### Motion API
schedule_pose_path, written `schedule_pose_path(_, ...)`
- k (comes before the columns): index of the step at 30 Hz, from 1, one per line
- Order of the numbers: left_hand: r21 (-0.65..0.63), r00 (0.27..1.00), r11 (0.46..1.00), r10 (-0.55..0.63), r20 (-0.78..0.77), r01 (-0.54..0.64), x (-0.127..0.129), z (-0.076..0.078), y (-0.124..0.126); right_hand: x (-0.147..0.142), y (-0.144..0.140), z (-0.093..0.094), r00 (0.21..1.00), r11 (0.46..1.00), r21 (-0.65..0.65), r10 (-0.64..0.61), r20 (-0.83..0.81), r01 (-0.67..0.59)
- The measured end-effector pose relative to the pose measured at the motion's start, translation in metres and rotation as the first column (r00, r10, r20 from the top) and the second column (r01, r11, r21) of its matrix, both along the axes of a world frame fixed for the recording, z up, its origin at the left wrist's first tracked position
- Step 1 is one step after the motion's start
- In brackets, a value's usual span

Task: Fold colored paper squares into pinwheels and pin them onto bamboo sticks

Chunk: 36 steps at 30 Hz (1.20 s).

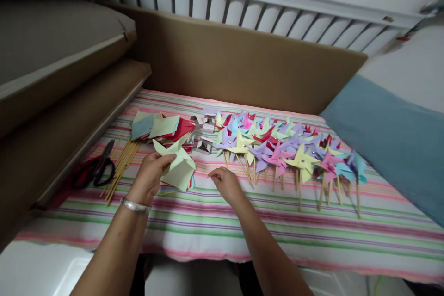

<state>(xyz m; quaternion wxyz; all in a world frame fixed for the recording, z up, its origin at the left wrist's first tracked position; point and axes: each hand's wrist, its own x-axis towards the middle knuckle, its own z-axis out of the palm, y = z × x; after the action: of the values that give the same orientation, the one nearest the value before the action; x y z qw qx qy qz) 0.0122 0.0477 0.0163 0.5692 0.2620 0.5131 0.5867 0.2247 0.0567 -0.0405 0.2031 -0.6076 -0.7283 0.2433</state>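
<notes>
My left hand (152, 171), with a silver bangle on its wrist, pinches a pale green paper pinwheel (178, 172) with partly folded-in corners. Some coloured sheets show from under it. To the right, apart from the paper, my right hand (224, 180) is above the striped cloth with thumb and fingers pressed together. Whatever is between those fingertips is too small to make out. Just beyond the hands stands a small open box (204, 145) with dark little pieces inside. Stacked coloured paper squares (166, 126) lie behind the left hand.
Many finished pinwheels on sticks (277, 150) cover the right side of the striped cloth (222, 231). At left lie loose wooden sticks (121, 166) and black-handled scissors (100, 169). A brown board (236, 60) stands along the back, and thick padded panels (69, 97) rise at left.
</notes>
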Motion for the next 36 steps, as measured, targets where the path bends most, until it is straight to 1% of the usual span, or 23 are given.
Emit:
schedule_pose_path(4, -0.009, 1.000, 1.000, -0.006, 0.000, 0.006, 0.006, 0.000, 0.003, 0.000, -0.009, 0.003, 0.998, 0.999, 0.004, -0.035, 0.043, 0.035)
schedule_pose_path(9, -0.020, 1.000, 0.999, -0.027, 0.014, 0.027, 0.015, 0.003, 0.006, -0.014, -0.011, 0.006, 0.987, 0.996, 0.022, -0.094, 0.130, 0.092)
schedule_pose_path(13, -0.026, 0.999, 0.998, -0.049, 0.009, 0.049, 0.019, 0.000, 0.007, -0.025, -0.006, 0.002, 0.954, 0.995, 0.044, -0.098, 0.283, 0.089)
schedule_pose_path(15, -0.034, 0.998, 0.997, -0.062, 0.002, 0.062, 0.020, -0.003, 0.007, -0.028, -0.003, 0.000, 0.946, 0.997, 0.037, -0.082, 0.312, 0.074)
schedule_pose_path(20, -0.061, 0.993, 0.992, -0.114, -0.026, 0.113, 0.021, -0.009, 0.007, -0.026, 0.000, -0.003, 0.956, 1.000, 0.009, -0.003, 0.294, 0.001)
schedule_pose_path(23, -0.065, 0.994, 0.992, -0.109, -0.029, 0.107, 0.022, -0.009, 0.007, -0.023, 0.000, -0.002, 0.958, 1.000, -0.001, 0.029, 0.284, -0.030)
schedule_pose_path(30, -0.097, 0.987, 0.983, -0.158, -0.010, 0.156, 0.023, -0.012, 0.008, -0.020, 0.000, -0.003, 0.964, 1.000, -0.010, 0.019, 0.267, -0.017)
schedule_pose_path(33, -0.092, 0.990, 0.986, -0.143, -0.013, 0.141, 0.024, -0.015, 0.007, -0.020, 0.001, -0.004, 0.967, 0.998, -0.038, 0.054, 0.250, -0.045)
schedule_pose_path(36, -0.095, 0.987, 0.983, -0.161, -0.007, 0.159, 0.026, -0.014, 0.007, -0.017, 0.003, -0.003, 0.975, 0.994, -0.072, 0.094, 0.200, -0.081)
